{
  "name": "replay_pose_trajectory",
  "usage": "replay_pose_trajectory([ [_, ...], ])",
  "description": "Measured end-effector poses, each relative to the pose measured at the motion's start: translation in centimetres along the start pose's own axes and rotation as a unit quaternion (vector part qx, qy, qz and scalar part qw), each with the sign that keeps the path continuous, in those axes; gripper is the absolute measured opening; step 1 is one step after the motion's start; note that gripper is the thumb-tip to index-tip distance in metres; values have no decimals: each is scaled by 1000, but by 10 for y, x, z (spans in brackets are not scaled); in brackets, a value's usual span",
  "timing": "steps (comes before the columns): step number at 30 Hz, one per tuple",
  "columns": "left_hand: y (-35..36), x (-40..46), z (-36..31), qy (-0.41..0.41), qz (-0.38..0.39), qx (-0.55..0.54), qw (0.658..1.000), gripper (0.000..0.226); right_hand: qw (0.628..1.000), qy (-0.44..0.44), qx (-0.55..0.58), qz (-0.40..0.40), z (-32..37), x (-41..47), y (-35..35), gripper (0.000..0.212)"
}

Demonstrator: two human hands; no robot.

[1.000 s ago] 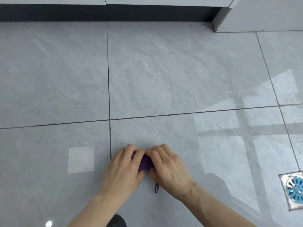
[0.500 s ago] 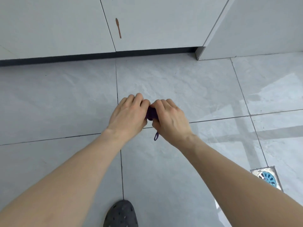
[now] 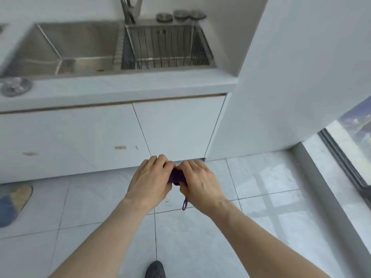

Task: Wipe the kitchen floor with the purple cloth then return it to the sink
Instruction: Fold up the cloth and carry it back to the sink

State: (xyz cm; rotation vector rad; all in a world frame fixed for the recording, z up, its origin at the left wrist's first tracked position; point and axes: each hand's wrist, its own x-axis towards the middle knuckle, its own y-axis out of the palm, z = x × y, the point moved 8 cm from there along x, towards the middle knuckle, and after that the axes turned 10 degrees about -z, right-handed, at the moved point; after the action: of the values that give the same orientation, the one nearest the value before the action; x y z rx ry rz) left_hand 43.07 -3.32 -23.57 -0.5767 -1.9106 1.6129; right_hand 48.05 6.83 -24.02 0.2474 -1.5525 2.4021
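The purple cloth [image 3: 177, 176] is bunched small between both my hands, held in the air in front of the cabinet doors. My left hand [image 3: 149, 182] grips its left side and my right hand [image 3: 200, 184] its right side. A thin purple loop hangs below my right hand. Most of the cloth is hidden by my fingers. The steel sink [image 3: 60, 57] is set in the pale worktop ahead and above my hands, with a wire basket [image 3: 164, 47] in its right half and a tap behind it.
White cabinet doors [image 3: 176, 129] stand below the worktop. A white wall column [image 3: 281, 87] rises on the right, with a window [image 3: 357, 137] beyond it. A blue and tan mat [image 3: 14, 203] lies on the grey floor tiles at left. My dark shoe [image 3: 155, 269] shows at the bottom.
The view has risen from the floor to the sink and worktop. Both hands have lifted off the floor, still gripping the bunched cloth together.
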Motion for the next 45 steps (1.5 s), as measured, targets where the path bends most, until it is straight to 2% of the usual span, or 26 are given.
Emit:
replay_pose_trajectory([
  [4, -140, 14, -26, -7, -22, -24, 999, 36, 999, -14, 18, -23, 53, 29, -131, 26],
  [7, -216, 23, -38, -10, -57, -28, 998, 35, 997, -24, 38, -58, 80, 46, -200, 26],
  [10, -271, 31, -44, -16, -90, -31, 995, 35, 995, -29, 46, -78, 100, 63, -249, 30],
  [15, -317, 53, -44, -17, -131, -33, 991, 36, 991, -43, 44, -115, 115, 94, -289, 33],
  [21, -338, 95, -17, -14, -157, -42, 987, 38, 991, -53, 20, -121, 122, 145, -301, 39],
  [28, -352, 157, 45, -20, -181, -81, 980, 31, 993, -30, 16, -114, 130, 227, -294, 49],
  [36, -333, 207, 105, -28, -184, -97, 978, 36, 993, -13, 19, -116, 129, 298, -258, 44],
  [45, -300, 269, 148, -59, -186, -83, 977, 40, 996, -4, 26, -81, 95, 375, -206, 45],
])
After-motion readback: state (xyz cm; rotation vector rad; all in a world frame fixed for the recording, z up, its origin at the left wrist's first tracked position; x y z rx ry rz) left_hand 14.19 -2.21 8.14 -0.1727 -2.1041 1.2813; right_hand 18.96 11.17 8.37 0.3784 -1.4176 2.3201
